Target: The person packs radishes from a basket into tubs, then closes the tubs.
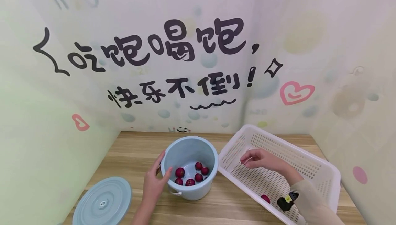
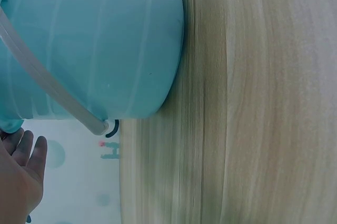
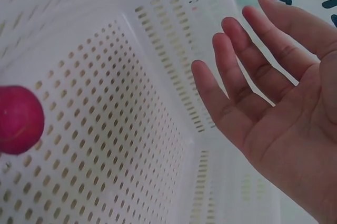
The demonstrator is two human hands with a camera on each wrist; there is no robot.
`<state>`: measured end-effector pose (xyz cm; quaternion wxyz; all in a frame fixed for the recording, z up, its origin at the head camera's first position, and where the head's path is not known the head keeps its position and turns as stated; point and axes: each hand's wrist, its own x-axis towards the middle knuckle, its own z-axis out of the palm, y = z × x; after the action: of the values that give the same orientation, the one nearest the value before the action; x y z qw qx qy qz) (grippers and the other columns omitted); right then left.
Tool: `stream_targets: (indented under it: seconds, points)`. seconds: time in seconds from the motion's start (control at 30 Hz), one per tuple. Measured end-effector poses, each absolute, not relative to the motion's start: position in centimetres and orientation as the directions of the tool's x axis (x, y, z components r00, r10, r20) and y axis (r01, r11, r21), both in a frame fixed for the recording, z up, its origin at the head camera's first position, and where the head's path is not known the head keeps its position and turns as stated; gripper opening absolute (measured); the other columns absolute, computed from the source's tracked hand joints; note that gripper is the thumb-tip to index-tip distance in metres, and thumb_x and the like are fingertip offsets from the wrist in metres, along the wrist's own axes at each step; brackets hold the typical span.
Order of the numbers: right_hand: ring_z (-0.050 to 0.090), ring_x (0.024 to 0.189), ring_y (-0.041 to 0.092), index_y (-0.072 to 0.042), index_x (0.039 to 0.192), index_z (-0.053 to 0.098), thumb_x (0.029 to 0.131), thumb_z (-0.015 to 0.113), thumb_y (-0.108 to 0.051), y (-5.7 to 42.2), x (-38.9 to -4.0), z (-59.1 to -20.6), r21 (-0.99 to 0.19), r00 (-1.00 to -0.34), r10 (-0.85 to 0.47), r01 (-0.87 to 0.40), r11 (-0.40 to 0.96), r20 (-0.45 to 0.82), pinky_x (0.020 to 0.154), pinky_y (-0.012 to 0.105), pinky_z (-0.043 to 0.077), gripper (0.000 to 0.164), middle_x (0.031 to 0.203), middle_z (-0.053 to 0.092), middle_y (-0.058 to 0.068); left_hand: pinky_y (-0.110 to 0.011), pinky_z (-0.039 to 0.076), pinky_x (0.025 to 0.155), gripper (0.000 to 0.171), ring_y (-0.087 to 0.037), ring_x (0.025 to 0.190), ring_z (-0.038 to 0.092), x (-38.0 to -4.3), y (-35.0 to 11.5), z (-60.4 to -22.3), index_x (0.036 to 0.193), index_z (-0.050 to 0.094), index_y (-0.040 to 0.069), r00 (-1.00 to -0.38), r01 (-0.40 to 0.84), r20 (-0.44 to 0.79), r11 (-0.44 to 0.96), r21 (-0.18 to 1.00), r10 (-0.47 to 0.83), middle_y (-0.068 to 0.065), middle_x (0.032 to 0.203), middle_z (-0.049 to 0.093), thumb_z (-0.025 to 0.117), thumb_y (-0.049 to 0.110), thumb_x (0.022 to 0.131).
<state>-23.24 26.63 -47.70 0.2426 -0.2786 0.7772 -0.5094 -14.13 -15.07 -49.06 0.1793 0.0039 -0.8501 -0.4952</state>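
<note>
My left hand (image 1: 153,180) rests against the left side of the light blue bucket (image 1: 201,191), thumb at the rim and fingers spread along the outside. Several small, round, dark red fruits (image 1: 180,172) lie at the bottom of the bucket. Over the white perforated basket (image 1: 332,173) hovers my right hand (image 1: 263,159), its fingers loosely bent and nothing in them. One round red fruit (image 1: 265,198) is in the basket by its near wall; in the right wrist view this fruit (image 3: 20,120) shows at the left edge, apart from the fingers.
A round blue lid (image 1: 103,201) lies on the wooden table (image 1: 136,149) at the left front. The bucket's pale handle (image 2: 58,89) hangs down its side. Basket and bucket stand close together. Behind the table rises a printed wall covering (image 1: 185,5).
</note>
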Motion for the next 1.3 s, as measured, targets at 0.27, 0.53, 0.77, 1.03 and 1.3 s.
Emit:
stream_targets:
  seconds: [0.27, 0.53, 0.77, 1.03, 1.3]
  points:
    - [0.068, 0.099, 0.01, 0.013, 0.122, 0.06, 0.096, 0.063, -0.012, 28.1, -22.8, -48.3, -0.927, -0.654, -0.725, -0.097, 0.362, -0.214, 0.083, 0.022, 0.058, 0.036, 0.119, 0.064, 0.032, -0.045, 0.054, 0.102, 0.062, -0.034, 0.132, 0.056, -14.1, -15.1, -49.1, 0.147, 0.05, 0.014, -0.934, 0.172, 0.305, 0.513, 0.841, -0.186, -0.012, 0.15, 0.052, 0.074, 0.017, 0.089]
    - [0.065, 0.096, 0.012, 0.014, 0.124, 0.057, 0.095, 0.062, -0.009, 29.3, -22.6, -49.5, -0.908, -0.579, -0.716, 0.111, 0.405, -0.39, 0.083, 0.029, 0.061, 0.037, 0.117, 0.068, 0.016, -0.046, 0.054, 0.102, 0.062, -0.035, 0.131, 0.057, -14.1, -15.0, -49.2, 0.147, 0.05, 0.014, -0.935, 0.167, 0.302, 0.519, 0.838, -0.187, -0.012, 0.15, 0.053, 0.073, 0.021, 0.09]
    - [0.067, 0.096, 0.016, 0.013, 0.118, 0.06, 0.091, 0.067, -0.007, 30.2, -22.2, -50.1, -0.86, -0.514, -0.697, 0.203, 0.468, -0.5, 0.084, 0.036, 0.063, 0.034, 0.11, 0.07, 0.011, -0.046, 0.054, 0.101, 0.062, -0.035, 0.131, 0.057, -14.1, -15.0, -49.2, 0.146, 0.051, 0.013, -0.933, 0.169, 0.305, 0.519, 0.838, -0.189, -0.013, 0.149, 0.053, 0.074, 0.018, 0.089]
    - [0.069, 0.089, 0.016, 0.014, 0.115, 0.06, 0.087, 0.068, -0.002, 30.2, -21.4, -49.9, -0.782, -0.445, -0.645, 0.303, 0.545, -0.621, 0.08, 0.035, 0.065, 0.033, 0.098, 0.071, 0.006, -0.046, 0.054, 0.101, 0.062, -0.034, 0.13, 0.058, -14.2, -14.9, -49.2, 0.147, 0.05, 0.014, -0.934, 0.168, 0.303, 0.517, 0.839, -0.189, -0.012, 0.149, 0.053, 0.074, 0.018, 0.089]
    - [0.067, 0.084, 0.009, 0.013, 0.117, 0.061, 0.086, 0.068, 0.001, 29.7, -21.3, -50.0, -0.748, -0.391, -0.638, 0.324, 0.58, -0.664, 0.076, 0.021, 0.062, 0.034, 0.094, 0.069, 0.002, -0.046, 0.054, 0.102, 0.062, -0.035, 0.13, 0.057, -14.1, -14.9, -49.1, 0.146, 0.051, 0.013, -0.932, 0.174, 0.31, 0.519, 0.837, -0.189, -0.013, 0.149, 0.053, 0.073, 0.017, 0.089]
